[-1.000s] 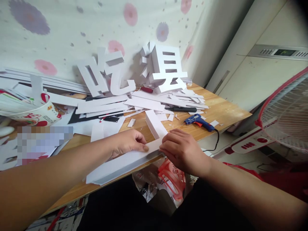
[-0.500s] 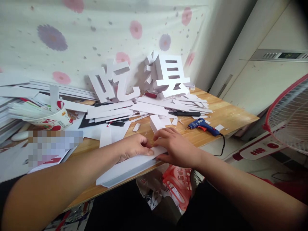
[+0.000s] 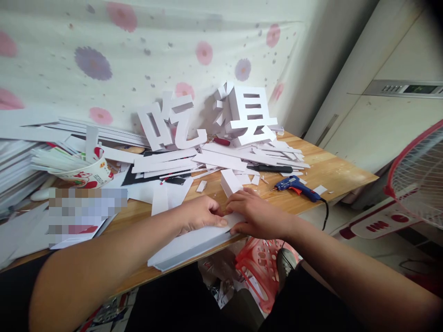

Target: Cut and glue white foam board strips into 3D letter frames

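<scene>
A long white foam-board piece [image 3: 190, 245] with a folded-up side wall lies at the table's front edge, slanting up to the right. My left hand [image 3: 202, 214] grips it from above, thumb pressed along the top near its middle. Close by, my right hand [image 3: 258, 214] holds the right end, its thumb at the near side and its fingers curled over the far side. Beyond the right fingers rises a small white block [image 3: 231, 182]; whether it belongs to the same piece is hidden. A blue glue gun [image 3: 296, 187] rests on the table to the right.
White foam-board characters [image 3: 251, 115] stand at the back among white strips [image 3: 166, 163]. A black-handled tool [image 3: 275, 168] lies near them. At left is a patterned paper cup [image 3: 86, 175] of sticks. An electric fly swatter [image 3: 386, 221] juts in at right; a red plastic basket [image 3: 258, 260] sits below.
The whole view has shifted a little, so things sit slightly further right and lower. Both hands keep nearly the same hold on the foam-board piece.
</scene>
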Tool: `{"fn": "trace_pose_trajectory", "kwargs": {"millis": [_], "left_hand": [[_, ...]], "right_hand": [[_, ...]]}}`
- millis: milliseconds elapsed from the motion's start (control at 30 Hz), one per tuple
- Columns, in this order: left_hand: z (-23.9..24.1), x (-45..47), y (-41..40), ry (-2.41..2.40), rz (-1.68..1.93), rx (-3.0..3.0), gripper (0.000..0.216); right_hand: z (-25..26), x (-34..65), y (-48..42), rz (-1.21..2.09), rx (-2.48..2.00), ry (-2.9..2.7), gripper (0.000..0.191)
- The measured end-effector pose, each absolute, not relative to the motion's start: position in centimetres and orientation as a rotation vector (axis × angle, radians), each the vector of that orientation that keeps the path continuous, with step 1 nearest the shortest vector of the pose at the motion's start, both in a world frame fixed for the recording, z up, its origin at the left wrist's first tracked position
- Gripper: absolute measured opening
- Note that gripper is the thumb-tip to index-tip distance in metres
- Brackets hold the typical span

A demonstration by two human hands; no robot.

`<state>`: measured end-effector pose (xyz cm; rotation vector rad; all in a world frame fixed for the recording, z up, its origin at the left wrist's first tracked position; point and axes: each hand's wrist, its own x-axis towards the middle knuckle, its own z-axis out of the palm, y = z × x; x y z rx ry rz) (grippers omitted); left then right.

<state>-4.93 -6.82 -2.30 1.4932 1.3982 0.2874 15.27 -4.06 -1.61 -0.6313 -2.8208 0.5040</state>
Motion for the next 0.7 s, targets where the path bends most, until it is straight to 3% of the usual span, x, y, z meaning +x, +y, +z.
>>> {"fn": "trace_pose_trajectory", "kwargs": {"millis": [100,267,500,700], "left_hand": [[-2.31,-4.92,-6.81,1.390,0.279,1.509,0.035],[-2.24,-4.75,-6.85,1.440,0.281,1.530,0.032],[-2.53,-4.86,-6.70,1.412,0.262,1.550,0.036],[-2.20,-4.86,-6.87,1.459,0.230,1.651,0.032]], "right_hand": [[-2.33,15.65,-3.86,0.548,-0.647,-2.765,0.033],[-2.73,16.16,-3.61,0.649,-0.715,-2.668,0.079],[-1.96,15.47,-3.38,0.652,-0.633,-2.717,0.040],[-2.02,15.59,-4.15,0.551,-0.634,-2.805,0.033]]}}
